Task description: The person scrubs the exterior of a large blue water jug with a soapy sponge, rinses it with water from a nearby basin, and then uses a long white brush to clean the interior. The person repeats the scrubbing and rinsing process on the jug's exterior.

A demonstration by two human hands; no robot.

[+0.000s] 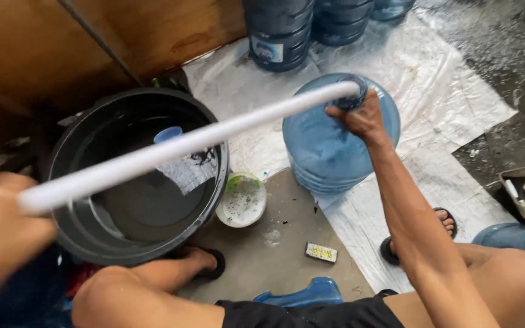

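White and smooth, the long plastic pipe (pixel 183 146) ran from your left hand (pixel 1 237), closest to the camera and blurred, across to the neck of the blue water jug (pixel 329 152). Your left fingers were wrapped around the near end of the pipe; I judged it light and stiff, likely slick if wet, so a full-fist hold near the end suited it. Below the pipe sat a wide black tub (pixel 135 176) with a thin, glossy wall, a little water in the bottom and a small blue cup (pixel 168 133) inside. Just beside the tub stood a small white bowl (pixel 242 199), speckled with dirt, on a grey mat (pixel 274 243).

Farther out, your right hand (pixel 360 118) held the jug's neck, fingers closed round the mouth where the pipe went in. The jug was ribbed, translucent, rigid plastic; it seemed light if empty, and the neck was its surest handhold. It stood on a wet white tarpaulin (pixel 451 97), with more blue jugs (pixel 281 30) beyond.
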